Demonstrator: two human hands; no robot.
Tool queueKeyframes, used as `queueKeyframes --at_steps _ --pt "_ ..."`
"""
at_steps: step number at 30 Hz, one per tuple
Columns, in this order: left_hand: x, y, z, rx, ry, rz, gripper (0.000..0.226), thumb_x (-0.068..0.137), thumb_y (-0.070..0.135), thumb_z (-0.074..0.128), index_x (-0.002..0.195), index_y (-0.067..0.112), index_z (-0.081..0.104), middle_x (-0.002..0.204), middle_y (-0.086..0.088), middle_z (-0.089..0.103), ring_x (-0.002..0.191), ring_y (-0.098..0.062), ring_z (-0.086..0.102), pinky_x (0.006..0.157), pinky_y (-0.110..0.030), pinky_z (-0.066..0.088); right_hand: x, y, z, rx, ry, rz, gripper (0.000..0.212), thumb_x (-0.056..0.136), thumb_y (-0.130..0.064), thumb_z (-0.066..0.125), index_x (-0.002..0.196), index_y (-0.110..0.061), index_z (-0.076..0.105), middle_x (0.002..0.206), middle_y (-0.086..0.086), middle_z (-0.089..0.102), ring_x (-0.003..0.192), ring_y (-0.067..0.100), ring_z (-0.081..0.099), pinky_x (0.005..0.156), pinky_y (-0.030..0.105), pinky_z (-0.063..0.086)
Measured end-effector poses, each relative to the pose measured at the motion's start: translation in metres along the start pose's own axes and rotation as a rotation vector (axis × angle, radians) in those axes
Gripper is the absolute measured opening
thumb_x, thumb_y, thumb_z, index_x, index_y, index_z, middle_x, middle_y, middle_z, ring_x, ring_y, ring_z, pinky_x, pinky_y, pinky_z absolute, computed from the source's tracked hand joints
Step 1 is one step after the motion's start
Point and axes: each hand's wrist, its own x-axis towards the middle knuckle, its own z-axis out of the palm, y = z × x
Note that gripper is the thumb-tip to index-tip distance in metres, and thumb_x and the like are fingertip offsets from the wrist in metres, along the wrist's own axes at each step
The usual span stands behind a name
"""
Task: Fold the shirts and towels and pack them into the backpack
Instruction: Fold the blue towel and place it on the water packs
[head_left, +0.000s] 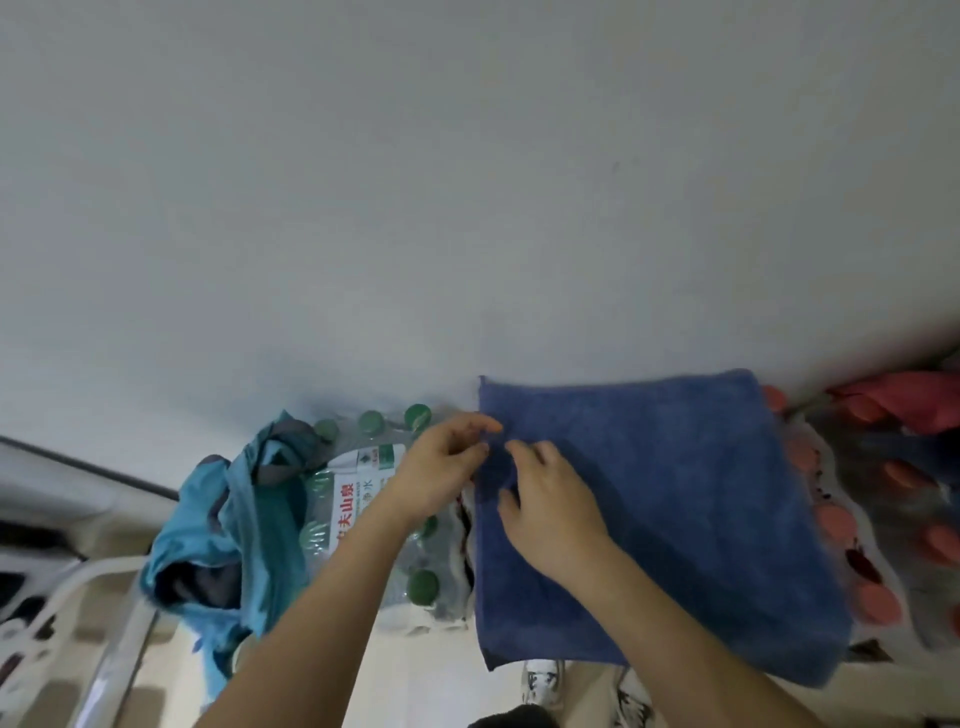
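Both my forearms reach forward and meet at the left edge of the blue towel (649, 509). My left hand (441, 473) pinches that edge near the far corner. My right hand (545, 504) rests on the cloth with bent fingers; I cannot tell if it grasps. The towel lies flat across bottle packs (363, 519), its long axis running from me toward the wall (467, 182).

The folded blue terry towel (649, 499) lies on the shrink-wrapped red-capped bottle pack (852, 551), against the white wall (467, 182). The green-capped water-bottle pack (363, 499) sits just left of it; the crumpled teal shirt (234, 530) drapes that pack's left edge.
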Motion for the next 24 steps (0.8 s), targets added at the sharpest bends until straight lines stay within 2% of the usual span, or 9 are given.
queueKeyframes --at_steps 4,7,9,11,12,15,18,22,24 --pt "-0.036 -0.018 -0.004 -0.041 -0.127 -0.060 0.027 0.092 -0.001 0.052 0.103 0.019 0.067 0.092 -0.010 0.069 0.080 -0.019 0.062 0.084 -0.046 0.053 -0.007 0.000 -0.006 0.129 -0.030 0.027 0.023 0.092 -0.021 0.053 0.113 -0.021 0.043 0.113 -0.004 0.051 0.100 0.016 0.056 0.083 0.035 0.049" --pt "-0.043 -0.020 -0.007 0.024 -0.224 0.024 0.039 0.086 -0.013 0.051 0.105 0.016 0.069 0.100 -0.005 0.071 0.092 -0.020 0.067 0.088 -0.036 0.054 -0.017 -0.004 -0.010 0.118 -0.065 0.042 0.018 0.088 -0.028 0.059 0.093 -0.023 0.042 0.098 -0.007 0.051 0.087 0.012 0.054 0.077 0.034 0.048" --pt "-0.041 -0.018 -0.011 0.096 -0.261 0.133 0.048 0.081 -0.017 0.051 0.106 0.019 0.071 0.100 0.005 0.073 0.091 -0.005 0.068 0.084 -0.020 0.053 -0.030 -0.012 -0.005 0.086 -0.066 0.063 0.020 0.087 -0.033 0.059 0.094 -0.025 0.043 0.103 -0.007 0.049 0.091 0.012 0.052 0.079 0.029 0.046" --pt "-0.037 -0.014 -0.015 0.304 -0.236 0.327 0.047 0.080 -0.011 0.056 0.106 0.024 0.073 0.097 0.017 0.070 0.085 0.020 0.058 0.076 -0.001 0.041 -0.044 -0.025 0.010 -0.079 0.085 0.092 0.026 0.084 -0.043 0.056 0.099 -0.022 0.049 0.105 -0.004 0.049 0.097 0.015 0.049 0.080 0.027 0.045" --pt "-0.034 -0.012 -0.016 0.397 -0.217 0.450 0.043 0.080 -0.006 0.059 0.104 0.026 0.074 0.094 0.018 0.071 0.083 0.024 0.053 0.072 0.002 0.038 -0.050 -0.032 0.018 -0.177 0.169 0.132 0.034 0.081 -0.049 0.053 0.101 -0.021 0.051 0.105 -0.002 0.049 0.097 0.016 0.048 0.080 0.028 0.046" --pt "-0.024 -0.008 -0.016 0.634 -0.228 0.713 0.031 0.074 0.012 0.053 0.087 0.029 0.075 0.084 0.012 0.072 0.077 0.002 0.059 0.061 -0.008 0.043 -0.052 -0.046 0.043 -0.283 0.210 0.340 0.053 0.074 -0.059 0.056 0.109 -0.020 0.048 0.106 0.001 0.049 0.098 0.020 0.052 0.080 0.034 0.050" --pt "-0.010 -0.008 -0.015 0.755 -0.300 0.904 0.020 0.071 0.015 0.051 0.074 0.021 0.070 0.071 0.003 0.068 0.064 -0.015 0.061 0.055 -0.032 0.051 -0.046 -0.052 0.061 -0.337 0.308 0.440 0.061 0.059 -0.057 0.071 0.100 -0.017 0.051 0.090 0.003 0.056 0.074 0.019 0.061 0.057 0.032 0.053" --pt "0.010 -0.008 -0.019 0.774 -0.316 1.081 0.025 0.077 0.019 0.050 0.085 0.016 0.073 0.086 -0.005 0.060 0.074 -0.024 0.057 0.062 -0.028 0.049 -0.050 -0.057 0.071 -0.369 0.385 0.458 0.056 0.055 -0.037 0.082 0.100 -0.012 0.059 0.084 0.006 0.057 0.064 0.020 0.060 0.048 0.030 0.051" --pt "0.019 -0.009 -0.023 0.781 -0.394 1.099 0.024 0.078 0.019 0.053 0.091 0.017 0.073 0.105 -0.009 0.059 0.081 -0.025 0.061 0.064 -0.029 0.052 -0.058 -0.059 0.075 -0.347 0.435 0.477 0.063 0.051 -0.031 0.085 0.104 -0.013 0.058 0.085 0.005 0.056 0.066 0.019 0.061 0.049 0.027 0.051"
